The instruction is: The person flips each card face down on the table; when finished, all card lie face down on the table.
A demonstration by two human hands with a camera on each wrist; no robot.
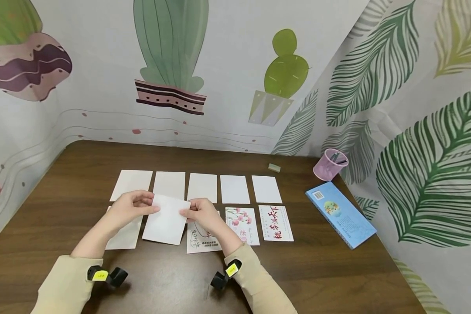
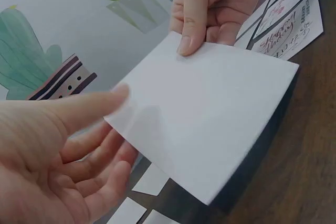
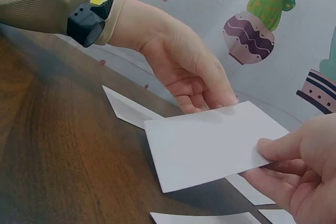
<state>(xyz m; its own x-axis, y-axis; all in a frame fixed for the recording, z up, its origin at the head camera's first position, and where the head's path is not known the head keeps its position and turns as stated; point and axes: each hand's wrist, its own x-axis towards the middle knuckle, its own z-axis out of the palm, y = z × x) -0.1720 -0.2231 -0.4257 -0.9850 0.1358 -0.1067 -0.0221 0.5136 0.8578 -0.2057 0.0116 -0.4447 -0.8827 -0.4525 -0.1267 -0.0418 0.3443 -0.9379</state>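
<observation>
A blank white card [image 1: 166, 219] is held up over the table, its plain face toward the head camera. My right hand [image 1: 205, 214] pinches its right edge, thumb [image 3: 275, 149] on the face and fingers curled behind. At the opposite edge is my left hand [image 1: 131, 208], thumb [image 2: 100, 106] blurred over the card's margin and fingers loosely bent beside and below that edge. In the head view, a printed card [image 1: 200, 244] lies partly under my right hand. Below my left forearm lies a blank card [image 1: 127, 235].
A row of blank cards [image 1: 202, 187] lies farther back. Two face-up cards, one with pink flowers [image 1: 241, 222] and one with red writing [image 1: 275, 223], lie at right. Beyond are a blue book [image 1: 341, 216], a pink pen cup [image 1: 329, 165] and an eraser [image 1: 274, 168].
</observation>
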